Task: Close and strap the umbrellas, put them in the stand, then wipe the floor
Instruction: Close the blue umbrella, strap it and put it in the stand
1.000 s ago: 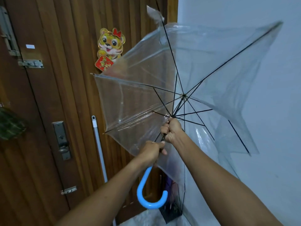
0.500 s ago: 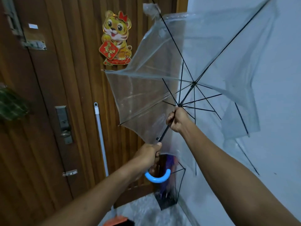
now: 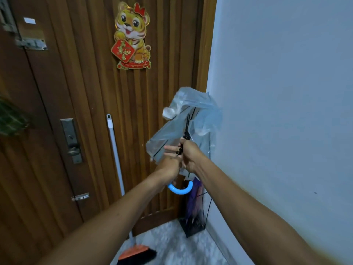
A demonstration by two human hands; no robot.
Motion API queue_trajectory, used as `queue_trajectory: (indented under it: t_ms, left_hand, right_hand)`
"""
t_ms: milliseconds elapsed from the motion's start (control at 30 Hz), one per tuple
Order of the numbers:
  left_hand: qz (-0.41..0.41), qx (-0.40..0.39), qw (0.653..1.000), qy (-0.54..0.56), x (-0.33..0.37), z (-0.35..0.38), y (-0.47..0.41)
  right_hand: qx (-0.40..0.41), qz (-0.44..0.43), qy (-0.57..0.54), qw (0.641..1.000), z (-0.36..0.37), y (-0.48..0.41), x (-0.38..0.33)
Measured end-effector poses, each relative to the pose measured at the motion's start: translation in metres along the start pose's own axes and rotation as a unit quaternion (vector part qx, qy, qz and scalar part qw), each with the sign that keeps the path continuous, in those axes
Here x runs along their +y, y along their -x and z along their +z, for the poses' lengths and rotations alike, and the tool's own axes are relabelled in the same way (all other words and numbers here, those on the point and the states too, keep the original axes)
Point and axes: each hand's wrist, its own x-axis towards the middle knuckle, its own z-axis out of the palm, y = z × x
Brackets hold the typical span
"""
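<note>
Clear plastic umbrella [image 3: 188,119] collapsed, canopy loose and unstrapped, held tilted above the stand [image 3: 193,224]. Right hand [image 3: 188,155] clamped on the shaft; left hand [image 3: 168,167] around the shaft just above the blue handle [image 3: 179,189], fingers partly apart. Broom [image 3: 116,161] leaning on the door, left of the stand.

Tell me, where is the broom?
The broom is at the bottom middle of the head view, its white pole leaning on the door, left of the stand.
</note>
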Motion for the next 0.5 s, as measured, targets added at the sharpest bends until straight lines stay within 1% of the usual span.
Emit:
queue_trajectory:
  t_ms: [133, 233, 333, 433, 500]
  left_hand:
    - [-0.014, 0.002, 1.000, -0.013, -0.015, 0.005, -0.004]
    - [-0.024, -0.008, 0.999, 0.036, -0.021, 0.009, -0.003]
    - [-0.028, -0.010, 0.997, 0.071, -0.025, 0.009, -0.001]
    - [-0.014, 0.006, 0.996, 0.088, -0.029, 0.004, -0.003]
    - [-0.022, 0.033, 0.995, 0.089, -0.033, -0.001, -0.007]
  right_hand:
    - [0.015, 0.020, 0.012, 1.000, -0.001, 0.002, 0.020]
    - [0.027, 0.013, 0.043, 0.999, -0.006, 0.005, 0.023]
    - [0.021, 0.017, 0.068, 0.997, -0.010, 0.008, 0.023]
    - [0.012, 0.035, 0.113, 0.993, -0.017, 0.016, 0.023]
    - [0.003, 0.047, 0.099, 0.994, -0.028, 0.024, 0.020]
